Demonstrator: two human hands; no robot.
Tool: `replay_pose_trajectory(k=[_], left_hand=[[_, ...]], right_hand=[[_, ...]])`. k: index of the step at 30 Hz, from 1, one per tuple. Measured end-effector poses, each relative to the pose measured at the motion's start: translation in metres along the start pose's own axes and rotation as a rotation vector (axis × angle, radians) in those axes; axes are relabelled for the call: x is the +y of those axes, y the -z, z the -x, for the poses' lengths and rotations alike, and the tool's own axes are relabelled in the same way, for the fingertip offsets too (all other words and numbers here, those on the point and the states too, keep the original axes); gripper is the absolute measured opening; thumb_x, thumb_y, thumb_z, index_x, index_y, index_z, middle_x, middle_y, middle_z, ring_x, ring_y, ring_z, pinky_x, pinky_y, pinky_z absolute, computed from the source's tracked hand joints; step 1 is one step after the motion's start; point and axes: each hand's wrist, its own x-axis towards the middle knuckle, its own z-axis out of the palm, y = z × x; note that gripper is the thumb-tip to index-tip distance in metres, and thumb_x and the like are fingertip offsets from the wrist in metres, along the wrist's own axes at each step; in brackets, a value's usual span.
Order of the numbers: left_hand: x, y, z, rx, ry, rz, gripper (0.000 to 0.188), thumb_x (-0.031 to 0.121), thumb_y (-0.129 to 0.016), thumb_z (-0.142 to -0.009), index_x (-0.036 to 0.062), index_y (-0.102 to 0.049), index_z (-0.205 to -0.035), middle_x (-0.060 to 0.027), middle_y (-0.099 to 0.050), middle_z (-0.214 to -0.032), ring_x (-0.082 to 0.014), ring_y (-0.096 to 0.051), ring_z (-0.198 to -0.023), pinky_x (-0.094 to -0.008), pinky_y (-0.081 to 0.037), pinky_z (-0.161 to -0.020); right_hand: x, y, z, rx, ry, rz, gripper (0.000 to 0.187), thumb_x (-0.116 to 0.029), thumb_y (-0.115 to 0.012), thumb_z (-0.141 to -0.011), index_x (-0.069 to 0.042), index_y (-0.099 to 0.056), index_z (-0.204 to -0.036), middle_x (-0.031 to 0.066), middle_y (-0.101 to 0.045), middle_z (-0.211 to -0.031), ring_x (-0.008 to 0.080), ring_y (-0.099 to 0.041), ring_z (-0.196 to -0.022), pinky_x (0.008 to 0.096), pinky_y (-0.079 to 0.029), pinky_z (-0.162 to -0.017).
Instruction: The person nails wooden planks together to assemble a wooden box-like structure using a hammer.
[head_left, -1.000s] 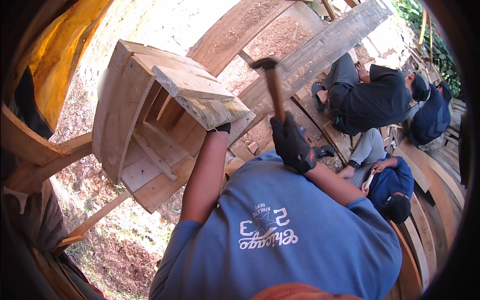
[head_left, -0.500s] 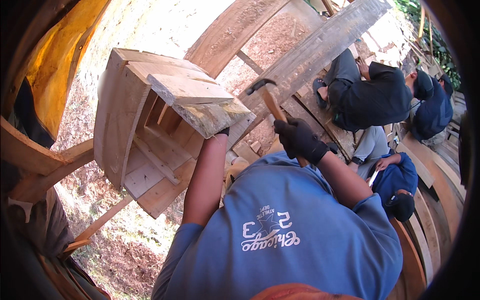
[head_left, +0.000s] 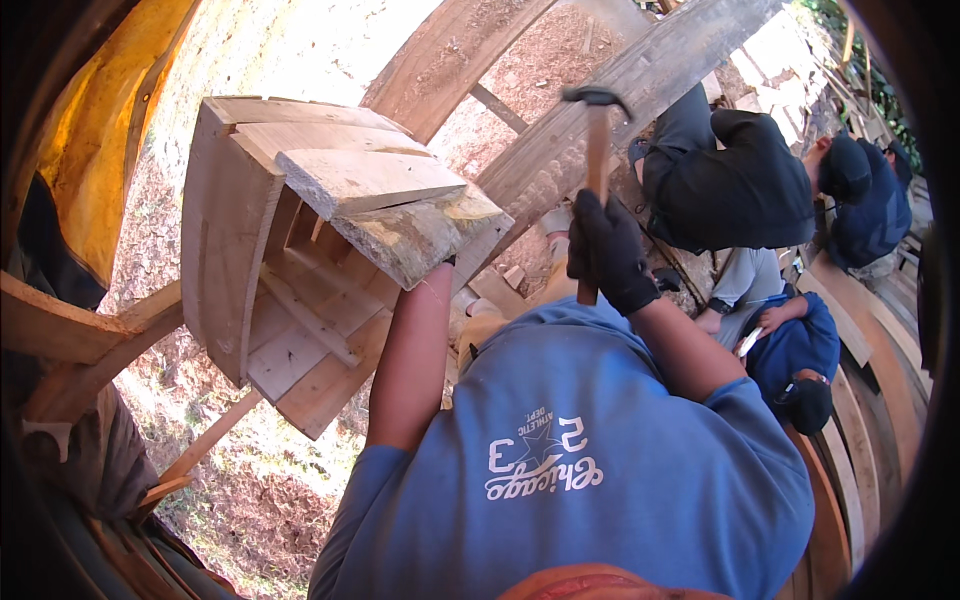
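In my gloved right hand (head_left: 612, 255) is a claw hammer (head_left: 597, 150), held upright by its wooden handle with the dark metal head at the top. My fingers are wrapped round the handle. To the left stands a wooden box (head_left: 228, 240) made of nailed planks, its open side facing me. A rough-edged board (head_left: 425, 235) lies along its upper edge. My left forearm reaches up to that board; only a bit of the black glove of my left hand (head_left: 449, 262) shows below it, and its fingers are hidden.
Long planks (head_left: 640, 95) cross behind the box. At right, a person in dark clothes (head_left: 735, 185), another in a blue top (head_left: 795, 345) and a third farther off (head_left: 868, 215) sit among stacked boards (head_left: 880, 370). A yellow sheet (head_left: 100, 120) hangs at far left.
My right hand has turned the hammer from leaning left to upright, and its head has moved up and to the right. The box and board have shifted slightly left in view.
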Motion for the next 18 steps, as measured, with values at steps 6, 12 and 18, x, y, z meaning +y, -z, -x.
replay_pose_trajectory(k=[6,12,18], left_hand=[[-0.001,0.001,0.000,0.005,0.007,0.029,0.066,0.056,-0.037,-0.114,0.0175,-0.033,-0.168,-0.0127,-0.044,-0.165,-0.0320,-0.046,-0.150,-0.0517,-0.038,-0.127],[0.000,-0.005,-0.004,-0.012,0.033,0.034,0.065,0.055,-0.038,-0.115,0.0172,-0.034,-0.167,-0.0128,-0.046,-0.164,-0.0318,-0.048,-0.149,-0.0514,-0.039,-0.126],[0.001,-0.004,0.001,-0.004,0.037,0.103,0.063,0.054,-0.038,-0.115,0.0169,-0.035,-0.167,-0.0129,-0.047,-0.163,-0.0316,-0.049,-0.148,-0.0511,-0.039,-0.126]], right_hand=[[-0.022,0.006,0.008,-0.234,-0.282,0.075,0.038,-0.045,-0.068,-0.107,-0.008,-0.065,-0.101,0.0009,-0.056,-0.066,0.0135,-0.056,-0.049,0.0326,-0.044,-0.044],[0.015,0.011,0.007,-0.410,-0.340,0.426,0.039,-0.046,-0.067,-0.107,-0.008,-0.064,-0.103,-0.0009,-0.055,-0.067,0.0119,-0.051,-0.045,0.0307,-0.038,-0.041],[-0.019,0.018,-0.010,-0.082,-0.201,0.006,0.036,-0.047,-0.064,-0.109,-0.012,-0.062,-0.102,-0.0025,-0.048,-0.064,0.0111,-0.045,-0.045,0.0311,-0.036,-0.041]])
